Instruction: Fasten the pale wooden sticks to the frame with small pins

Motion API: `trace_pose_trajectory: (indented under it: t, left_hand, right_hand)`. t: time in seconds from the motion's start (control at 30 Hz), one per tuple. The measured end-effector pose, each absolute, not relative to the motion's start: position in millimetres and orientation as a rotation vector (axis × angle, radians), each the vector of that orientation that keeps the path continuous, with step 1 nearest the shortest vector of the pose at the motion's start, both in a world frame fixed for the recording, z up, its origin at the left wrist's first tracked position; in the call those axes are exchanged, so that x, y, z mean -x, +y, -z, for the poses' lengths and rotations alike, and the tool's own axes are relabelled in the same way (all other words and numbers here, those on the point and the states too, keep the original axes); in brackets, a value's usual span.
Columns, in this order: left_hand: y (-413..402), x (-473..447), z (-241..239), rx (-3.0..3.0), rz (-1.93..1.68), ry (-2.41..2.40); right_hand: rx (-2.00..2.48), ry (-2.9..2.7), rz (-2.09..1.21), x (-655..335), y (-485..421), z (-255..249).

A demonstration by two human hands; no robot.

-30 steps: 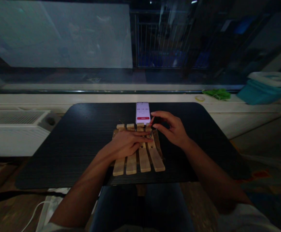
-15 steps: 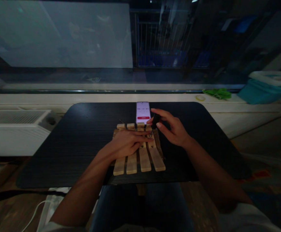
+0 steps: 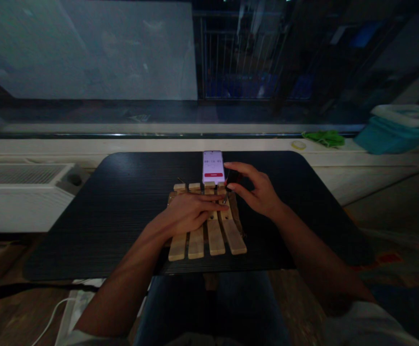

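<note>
Directly beneath left fingers (image 3: 213,205) lie wooden slats (image 3: 216,238).

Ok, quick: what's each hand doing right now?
Left hand: open, flat on the wooden slat rack.
Right hand: pinching a small dark object.

From where I stand, the left hand (image 3: 187,214) covers the upper middle of the wooden slats (image 3: 216,239), the dark little thing (image 3: 233,178) pinched by the right hand (image 3: 259,193) is too dim to name, and the writing on the phone (image 3: 213,167) is too small to read.
</note>
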State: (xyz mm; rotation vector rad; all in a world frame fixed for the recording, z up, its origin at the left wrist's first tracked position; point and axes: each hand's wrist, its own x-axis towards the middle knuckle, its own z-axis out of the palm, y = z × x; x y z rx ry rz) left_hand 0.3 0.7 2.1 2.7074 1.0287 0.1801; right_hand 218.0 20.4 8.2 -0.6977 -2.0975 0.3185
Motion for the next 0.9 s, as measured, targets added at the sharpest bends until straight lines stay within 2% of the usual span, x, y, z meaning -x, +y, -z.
trace_pose_trajectory:
  t: [0.3, 0.6, 0.9]
  left_hand:
    - [1.4, 0.3, -1.0, -2.71, -0.191, 1.008]
    - [1.5, 0.1, -1.6, -2.714, -0.205, 0.992]
    - [0.6, -0.3, -1.7, -2.704, -0.181, 1.024]
  right_hand:
    - [0.749, -2.039, -0.321, -216.2, 19.6, -6.2]
    - [0.635, -1.935, -0.708, -215.2, 17.8, -6.6]
    - [0.614, -1.986, -0.713, -220.8, 19.7, -8.3]
